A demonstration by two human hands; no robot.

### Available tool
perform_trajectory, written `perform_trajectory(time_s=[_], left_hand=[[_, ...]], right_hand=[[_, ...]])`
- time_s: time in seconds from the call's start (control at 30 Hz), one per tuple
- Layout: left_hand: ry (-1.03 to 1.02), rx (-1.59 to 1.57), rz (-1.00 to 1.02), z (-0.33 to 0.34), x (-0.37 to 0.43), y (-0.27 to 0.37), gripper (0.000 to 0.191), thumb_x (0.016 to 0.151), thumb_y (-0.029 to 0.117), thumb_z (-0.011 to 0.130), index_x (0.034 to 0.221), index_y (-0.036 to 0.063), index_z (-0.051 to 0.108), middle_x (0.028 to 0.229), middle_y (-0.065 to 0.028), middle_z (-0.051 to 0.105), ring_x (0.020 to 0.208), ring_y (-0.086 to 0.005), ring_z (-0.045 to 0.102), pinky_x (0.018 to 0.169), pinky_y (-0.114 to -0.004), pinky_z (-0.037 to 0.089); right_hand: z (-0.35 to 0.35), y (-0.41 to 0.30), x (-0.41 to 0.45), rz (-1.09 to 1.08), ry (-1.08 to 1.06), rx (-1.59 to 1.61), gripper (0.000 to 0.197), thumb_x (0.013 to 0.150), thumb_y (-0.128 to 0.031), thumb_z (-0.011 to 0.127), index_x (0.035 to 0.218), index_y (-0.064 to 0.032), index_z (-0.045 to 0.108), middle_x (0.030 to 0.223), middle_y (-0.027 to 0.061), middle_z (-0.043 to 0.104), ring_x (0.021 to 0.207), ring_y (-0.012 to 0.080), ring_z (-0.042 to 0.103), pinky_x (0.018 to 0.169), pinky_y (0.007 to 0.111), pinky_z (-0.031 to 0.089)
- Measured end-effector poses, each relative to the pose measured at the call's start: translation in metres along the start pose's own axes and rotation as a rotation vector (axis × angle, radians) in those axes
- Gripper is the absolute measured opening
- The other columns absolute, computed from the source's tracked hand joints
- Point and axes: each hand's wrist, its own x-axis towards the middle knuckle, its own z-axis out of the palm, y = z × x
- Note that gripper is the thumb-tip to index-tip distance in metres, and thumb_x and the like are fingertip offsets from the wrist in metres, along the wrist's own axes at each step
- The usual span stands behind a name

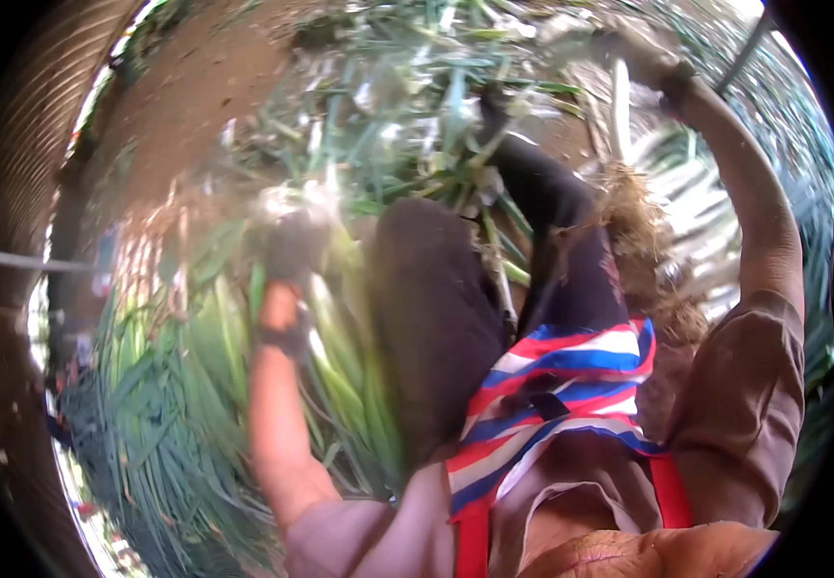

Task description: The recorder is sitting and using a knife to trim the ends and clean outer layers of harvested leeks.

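My right hand (641, 61), in a dirty work glove, is stretched out at the upper right and closed around a leek (620, 108). The leek's white shaft points back towards me and ends in a tuft of pale roots (630, 202). On the left, my left hand (295, 242) wears a dark glove and is blurred by motion. It lies over the white ends and green leaves (341, 339) of leeks beside my knee; whether its fingers grip one cannot be made out.
A large pile of leeks (164, 419) lies to my left, with more white-stemmed leeks (698, 217) on my right. Cut leaves and trimmings (417, 108) litter the ground ahead. Bare soil (221, 72) shows at the upper left, near a corrugated wall (19, 180). My bent legs (438, 311) lie between my arms.
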Motion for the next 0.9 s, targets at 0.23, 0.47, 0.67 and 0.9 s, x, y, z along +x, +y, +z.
perform_trajectory(time_s=[0.23,0.47,0.67,0.9], left_hand=[[-0.047,-1.185,-0.432,-0.008,0.201,0.0,0.022,0.092,0.032,0.056,0.092,0.011,0.064,0.071,-0.0037,0.062,0.061,-0.018,0.058,0.052,-0.033,0.043],[-0.171,-0.696,-0.343,0.084,0.1,-0.001,0.033,0.09,0.037,0.056,0.107,0.009,0.062,0.085,-0.0061,0.064,0.073,-0.015,0.066,0.055,-0.032,0.05],[-0.604,-0.361,-0.573,-0.021,0.016,0.079,0.029,0.082,0.029,0.058,0.086,0.0014,0.067,0.085,-0.0249,0.064,0.081,-0.0425,0.063,0.074,-0.048,0.05],[-0.395,-0.567,-0.796,-0.007,-0.068,0.132,0.023,0.076,0.014,0.057,0.093,-0.002,0.061,0.087,-0.0279,0.063,0.086,-0.0453,0.06,0.077,-0.048,0.048]], right_hand=[[-0.16,-0.015,-0.222,0.5,-0.139,-0.402,0.011,0.081,-0.009,0.054,0.088,-0.0059,0.061,0.089,0.0113,0.059,0.082,0.0261,0.056,0.078,0.037,0.045],[-0.097,0.032,-0.448,0.941,-0.157,-0.573,0.019,0.08,-0.006,0.048,0.094,-0.0047,0.061,0.1,0.0152,0.058,0.095,0.0328,0.052,0.088,0.04,0.042],[-0.028,0.049,-0.625,0.943,-0.238,-0.597,0.024,0.079,-0.002,0.043,0.097,-0.0045,0.059,0.104,0.0188,0.056,0.102,0.0379,0.049,0.091,0.042,0.04],[-0.038,0.076,-0.562,1.363,-0.493,-0.612,0.031,0.088,-0.012,0.041,0.112,-0.0013,0.057,0.12,0.0223,0.055,0.113,0.0381,0.05,0.095,0.043,0.041]])
